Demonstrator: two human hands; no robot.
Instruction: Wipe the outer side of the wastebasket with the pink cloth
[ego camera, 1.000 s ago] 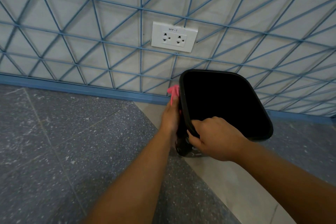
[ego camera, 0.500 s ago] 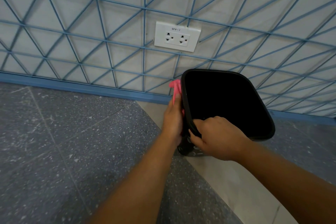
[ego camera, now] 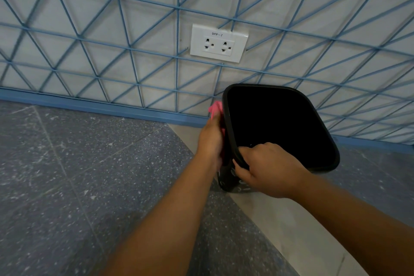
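Taking the black bin (ego camera: 280, 127) as our landmark, we see a grey speckled floor (ego camera: 78, 175) spreading out to its left, met by a blue skirting strip (ego camera: 89, 106) at the foot of the tiled wall. Above and left of the bin, a white double socket (ego camera: 218, 43) sits on that wall. Against the bin's left outer wall our left hand (ego camera: 210, 141) presses a pink cloth (ego camera: 216, 108), its fingers hidden from us, so we cannot tell how they lie. On the bin's near rim our right hand (ego camera: 266, 169) is clamped, fingers curled over the edge. The bin stands on a pale floor strip (ego camera: 280, 219), close to the wall.
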